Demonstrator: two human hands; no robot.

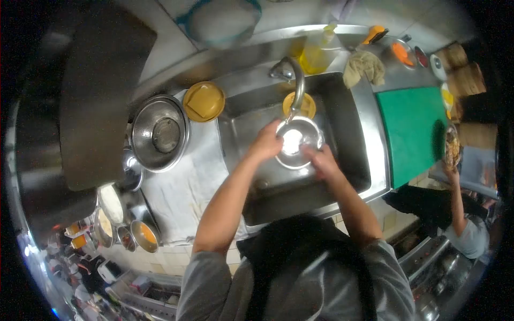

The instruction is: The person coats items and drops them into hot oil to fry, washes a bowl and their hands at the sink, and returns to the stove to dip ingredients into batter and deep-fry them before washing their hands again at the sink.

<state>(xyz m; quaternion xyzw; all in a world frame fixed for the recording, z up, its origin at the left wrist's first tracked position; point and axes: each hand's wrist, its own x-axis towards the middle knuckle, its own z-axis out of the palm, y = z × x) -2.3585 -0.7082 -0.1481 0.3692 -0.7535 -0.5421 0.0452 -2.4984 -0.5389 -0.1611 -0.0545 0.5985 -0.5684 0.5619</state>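
Note:
Over the sink [241, 206], a round metal bowl [294, 160] is under the curved faucet [300, 83]. My left hand [266, 142] grips the bowl's left rim. At its right side is my right hand [323, 162], blurred, with fingers bent over the inside of the bowl; whether they grip it or something in it is not clear. The bowl's middle shows a bright white patch. Behind the bowl, a yellow round dish [306, 105] lies in the sink, partly hidden by the faucet.
Metal bowls [140, 134] and a yellow dish [204, 101] stand left of the sink. Behind it are a yellow liquid bottle [316, 59] and a cloth [364, 69]. A green board [409, 134] lies right. Another person's arm [456, 200] holds food at far right.

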